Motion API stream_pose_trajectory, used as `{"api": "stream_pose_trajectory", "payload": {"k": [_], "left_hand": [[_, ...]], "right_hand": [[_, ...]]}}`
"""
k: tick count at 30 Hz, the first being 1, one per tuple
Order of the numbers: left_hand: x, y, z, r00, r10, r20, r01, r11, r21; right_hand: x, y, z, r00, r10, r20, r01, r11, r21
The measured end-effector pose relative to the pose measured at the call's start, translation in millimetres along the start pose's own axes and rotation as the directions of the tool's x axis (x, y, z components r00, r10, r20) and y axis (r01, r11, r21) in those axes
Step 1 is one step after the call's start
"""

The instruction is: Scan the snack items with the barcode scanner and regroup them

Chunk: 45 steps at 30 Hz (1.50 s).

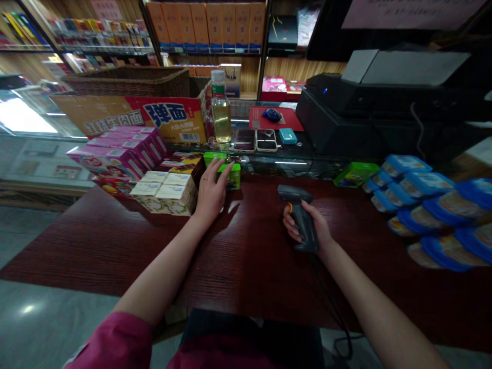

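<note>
My right hand [321, 225] is wrapped round the grip of a dark grey barcode scanner [294, 193], its head pointing forward and left above the brown table. A black cable runs from its handle toward the table's near edge. My left hand [211, 192] lies with fingers stretched and apart at the small green boxes [234, 177]; whether the fingertips press on them I cannot tell. Left of that hand stand pale green-and-white packs [169, 190] in a block. Behind these are brown-and-yellow boxes [184, 163] and stacked purple boxes [115, 156].
Blue-lidded tubs [442, 220] and another green box [355, 174] stand at the right. A bottle of yellowish liquid [222, 115], phones [266, 139] and a mouse [271, 115] lie beyond on the glass counter, beside a printed carton [180, 120] and black machine [338, 123].
</note>
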State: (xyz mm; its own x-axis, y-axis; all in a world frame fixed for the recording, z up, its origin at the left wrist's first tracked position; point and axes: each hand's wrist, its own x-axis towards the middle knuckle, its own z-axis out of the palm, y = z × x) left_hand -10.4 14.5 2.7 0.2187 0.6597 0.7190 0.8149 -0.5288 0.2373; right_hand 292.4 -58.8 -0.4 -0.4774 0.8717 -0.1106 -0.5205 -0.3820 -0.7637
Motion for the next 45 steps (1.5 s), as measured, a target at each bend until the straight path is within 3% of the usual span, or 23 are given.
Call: {"api": "stream_pose_trajectory", "payload": {"k": [4,7,15,20,27,33,36,39,42,45], "left_hand": [[7,20,11,0.988,0.059,0.141,-0.078,0.988,0.132],[9,21,16,0.983,0.046,0.175,-0.080,0.978,0.192],[6,-2,2,0.985,-0.059,0.159,0.036,0.989,0.144],[8,-15,5,0.987,-0.121,0.109,0.112,0.991,0.079],[4,-23,14,0.990,-0.114,0.077,0.115,0.993,-0.006],[4,-19,7,0.993,-0.103,0.066,0.102,0.995,0.010],[1,0,6,0.998,-0.035,0.046,0.036,0.999,-0.002],[-2,35,20,0.994,0.069,0.086,-0.062,0.995,-0.083],[1,83,55,0.970,0.153,0.190,-0.104,0.964,-0.246],[12,137,105,0.949,0.165,0.267,-0.031,0.896,-0.443]], "right_hand": [[-1,0,1,1.000,0.005,-0.030,-0.006,1.000,-0.014],[-1,-1,2,0.999,0.004,-0.048,-0.005,1.000,-0.017],[-1,-1,2,0.998,0.042,-0.053,-0.043,0.999,-0.020],[-1,-1,1,0.998,0.037,-0.046,-0.038,0.999,-0.021],[-1,0,3,0.997,0.018,-0.081,-0.021,0.999,-0.036],[-2,-4,1,0.997,-0.008,-0.080,0.006,1.000,-0.030],[-5,-11,-2,0.989,-0.077,-0.126,0.078,0.997,-0.001],[-7,-23,-9,0.953,-0.181,-0.241,0.200,0.978,0.053],[-10,-39,-19,0.868,-0.270,-0.416,0.334,0.938,0.088],[-18,-53,-29,0.779,-0.326,-0.536,0.447,0.888,0.109]]}}
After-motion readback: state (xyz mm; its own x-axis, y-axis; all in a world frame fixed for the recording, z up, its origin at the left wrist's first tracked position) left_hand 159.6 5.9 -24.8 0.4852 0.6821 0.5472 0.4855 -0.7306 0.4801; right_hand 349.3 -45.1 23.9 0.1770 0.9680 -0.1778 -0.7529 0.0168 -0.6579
